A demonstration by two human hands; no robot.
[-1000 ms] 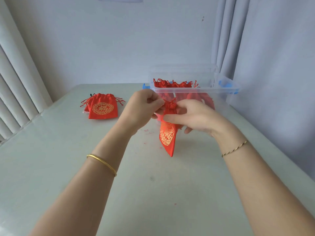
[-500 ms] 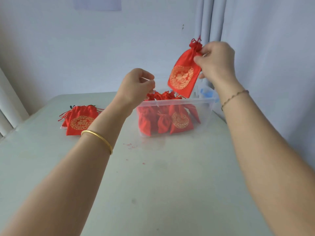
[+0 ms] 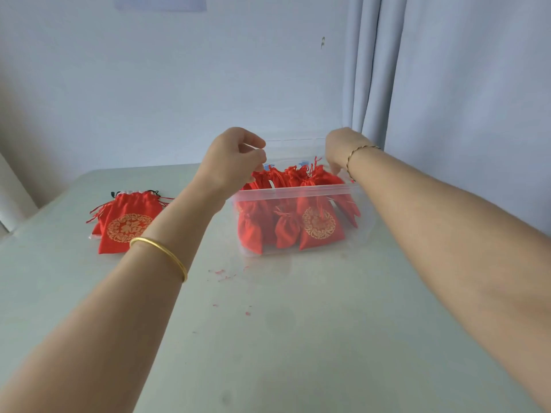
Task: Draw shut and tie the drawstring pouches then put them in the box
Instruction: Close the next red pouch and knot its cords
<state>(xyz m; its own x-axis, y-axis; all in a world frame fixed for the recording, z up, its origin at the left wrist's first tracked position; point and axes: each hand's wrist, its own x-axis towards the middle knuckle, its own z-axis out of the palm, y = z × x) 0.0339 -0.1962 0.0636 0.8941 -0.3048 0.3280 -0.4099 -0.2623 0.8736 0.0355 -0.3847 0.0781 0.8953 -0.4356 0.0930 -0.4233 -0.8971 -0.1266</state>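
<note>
A clear plastic box [image 3: 293, 190] stands on the table and holds several tied red pouches [image 3: 319, 226] with gold emblems. My right hand [image 3: 340, 149] reaches over the box's far right side, fingers pointing down just above a red pouch [image 3: 323, 176] that lies on top of the others, its cords sticking up free. My left hand [image 3: 235, 159] hovers over the box's left end, fingers curled with thumb against forefinger, holding nothing. A small stack of untied red pouches [image 3: 125, 225] lies flat on the table to the left.
The pale table [image 3: 268, 338] carries small red thread scraps [image 3: 222, 274] in front of the box. A wall is behind, a grey curtain [image 3: 447, 84] hangs to the right, and blinds are at the far left.
My right hand carried the tied pouch from the table, up over the box, then down into it, and let it go. My left hand let go of the cords and stays raised.
</note>
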